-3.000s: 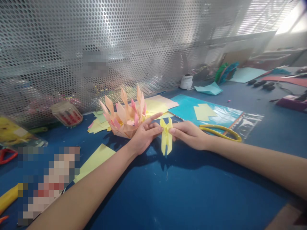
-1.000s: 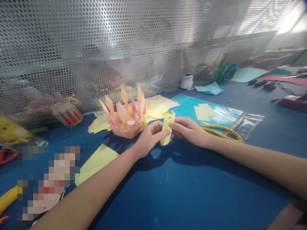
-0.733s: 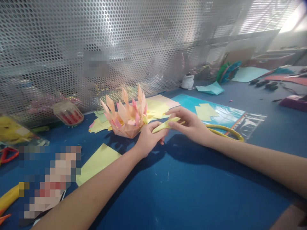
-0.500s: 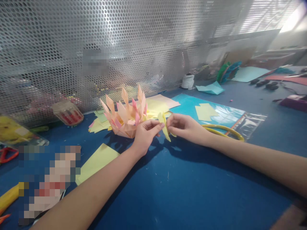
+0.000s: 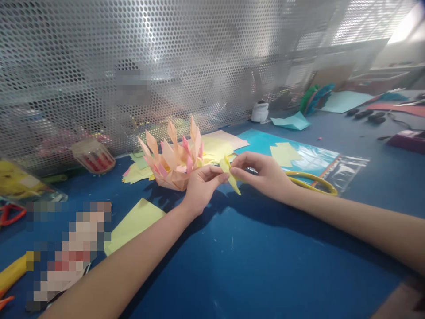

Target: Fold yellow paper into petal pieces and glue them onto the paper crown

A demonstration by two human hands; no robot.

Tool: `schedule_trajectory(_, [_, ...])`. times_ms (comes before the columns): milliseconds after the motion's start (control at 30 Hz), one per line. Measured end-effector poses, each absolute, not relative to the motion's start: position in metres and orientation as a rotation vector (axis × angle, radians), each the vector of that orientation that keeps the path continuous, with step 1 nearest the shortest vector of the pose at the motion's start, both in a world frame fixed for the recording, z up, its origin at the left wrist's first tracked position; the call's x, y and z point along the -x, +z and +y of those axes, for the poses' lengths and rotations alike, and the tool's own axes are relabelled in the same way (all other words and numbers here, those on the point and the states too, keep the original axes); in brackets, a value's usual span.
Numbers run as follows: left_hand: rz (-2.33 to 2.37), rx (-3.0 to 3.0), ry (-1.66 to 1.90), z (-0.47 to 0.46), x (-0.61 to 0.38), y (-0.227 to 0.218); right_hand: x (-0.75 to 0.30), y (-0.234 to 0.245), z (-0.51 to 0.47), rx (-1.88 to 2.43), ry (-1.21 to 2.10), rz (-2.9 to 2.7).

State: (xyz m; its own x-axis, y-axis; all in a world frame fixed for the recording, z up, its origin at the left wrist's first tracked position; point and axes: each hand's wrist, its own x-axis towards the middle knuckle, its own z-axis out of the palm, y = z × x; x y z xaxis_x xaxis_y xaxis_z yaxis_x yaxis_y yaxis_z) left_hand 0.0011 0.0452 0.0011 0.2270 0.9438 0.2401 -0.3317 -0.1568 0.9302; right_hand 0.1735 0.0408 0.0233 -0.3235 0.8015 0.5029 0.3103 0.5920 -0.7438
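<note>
Both my hands pinch a small folded yellow paper piece (image 5: pixel 230 173) just above the blue table (image 5: pixel 252 257). My left hand (image 5: pixel 202 186) grips its left side with thumb and fingers closed. My right hand (image 5: pixel 262 173) grips its right side, fingers curled round the paper. Just left of my hands stands a spiky paper flower (image 5: pixel 174 159) of orange and pink folded pieces.
Yellow paper sheets (image 5: pixel 134 221) lie left and behind the flower. A teal sheet (image 5: pixel 299 157) with a yellow square and yellow-handled scissors (image 5: pixel 312 181) lie right of my hands. A perforated metal screen (image 5: pixel 166 66) closes the back. A jar (image 5: pixel 93 156) and clutter sit left.
The yellow piece was held flat and long, then lifted and turned between my fingers; now it is folded smaller and pinched closer to the flower.
</note>
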Motion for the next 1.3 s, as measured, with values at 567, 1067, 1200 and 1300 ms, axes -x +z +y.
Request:
schedule_trajectory(567, [0.626,-1.212,1.327,0.0463,-0.0016,-0.0007,-0.1783,0.0245,0.0404,0.815,0.177,-2.084])
schedule_trajectory(1067, [0.672,-1.215,1.27,0.043,-0.0008,0.0011,-0.1781,0.0225,0.0397,0.858,0.003,-2.122])
schedule_trajectory(1200, [0.665,-1.22,1.274,0.0435,-0.0003,0.0012,-0.1792,0.022,0.0372,0.907,-0.016,-2.091])
schedule_trajectory(1300, [0.664,-1.214,1.266,0.0447,0.0001,0.0015,-0.1796,0.0208,0.0358,0.945,-0.005,-2.106])
